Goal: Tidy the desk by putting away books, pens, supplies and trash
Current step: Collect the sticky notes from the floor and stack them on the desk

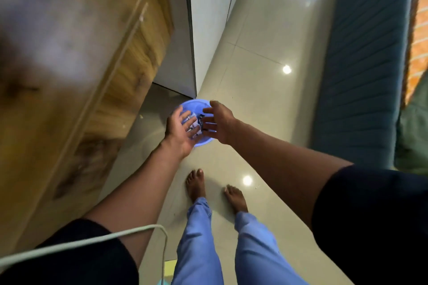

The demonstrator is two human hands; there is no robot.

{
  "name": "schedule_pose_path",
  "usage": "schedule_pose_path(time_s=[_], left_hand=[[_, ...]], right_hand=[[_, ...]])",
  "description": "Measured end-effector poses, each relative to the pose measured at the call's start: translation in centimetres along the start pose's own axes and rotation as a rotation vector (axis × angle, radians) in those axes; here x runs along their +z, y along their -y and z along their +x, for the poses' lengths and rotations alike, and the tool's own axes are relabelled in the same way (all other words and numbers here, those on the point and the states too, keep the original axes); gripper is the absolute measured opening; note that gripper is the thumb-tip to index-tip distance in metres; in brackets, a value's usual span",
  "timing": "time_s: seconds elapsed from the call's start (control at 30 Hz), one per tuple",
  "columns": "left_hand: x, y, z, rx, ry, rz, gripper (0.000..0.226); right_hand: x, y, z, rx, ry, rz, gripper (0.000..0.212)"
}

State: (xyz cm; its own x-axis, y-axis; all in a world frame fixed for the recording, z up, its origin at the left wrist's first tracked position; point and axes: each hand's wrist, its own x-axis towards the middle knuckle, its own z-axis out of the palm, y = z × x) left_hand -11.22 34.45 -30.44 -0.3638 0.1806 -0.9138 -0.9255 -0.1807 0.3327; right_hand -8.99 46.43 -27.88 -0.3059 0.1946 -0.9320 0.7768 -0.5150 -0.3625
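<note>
The person is standing barefoot on the pale tiled floor (261, 58) and reaching both arms down and forward over a small blue bin (196, 105) that is sitting on the tiles just beyond their toes, beside the wooden desk (69, 111) on their left. The left hand (179, 131) is hanging palm-up over the near left part of the bin's mouth, its fingers spread and fairly straight, gripping nothing that can be made out. The right hand (216, 122) is hovering over the right side of the rim, fingers also splayed and apart, pointing across toward the left hand. Between and below the two sets of fingertips the crumpled trash (196, 121), white paper with dark patches, is lying inside the bin; blur makes it hard to say whether either hand is touching it, but neither is curling round it. The relation that matters is vertical: the trash is sitting directly under the gap between the palms, with both hands about equally near. Judging from this, the dumping step is looking essentially done for this load, and the likely next move is drawing both hands up and back toward the desk for more items. A pale cable (92, 240) is looping across the lower left of the view.
</note>
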Motion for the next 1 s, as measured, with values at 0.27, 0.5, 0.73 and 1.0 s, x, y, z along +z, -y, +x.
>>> schedule_pose_path(time_s=[0.27, 0.5, 0.73, 1.0], left_hand=[[1.0, -0.4, -14.3, 0.172, -0.008, 0.265, 0.025], [-1.3, 2.5, -25.2, 0.409, -0.155, 0.328, 0.019], [-7.7, 4.2, -35.6, 0.647, -0.370, 0.332, 0.013], [-19.1, 10.9, -43.4, 0.728, -0.626, 0.020, 0.020]], right_hand=[[-1.4, 1.7, -11.8, -0.403, 0.144, -0.535, 0.009], [-1.5, 1.4, -20.5, -0.936, 0.322, -0.908, 0.027], [3.8, 0.1, -27.8, -1.310, 0.553, -1.136, 0.009], [12.9, -9.5, -36.1, -1.464, 0.853, -1.396, 0.020]])
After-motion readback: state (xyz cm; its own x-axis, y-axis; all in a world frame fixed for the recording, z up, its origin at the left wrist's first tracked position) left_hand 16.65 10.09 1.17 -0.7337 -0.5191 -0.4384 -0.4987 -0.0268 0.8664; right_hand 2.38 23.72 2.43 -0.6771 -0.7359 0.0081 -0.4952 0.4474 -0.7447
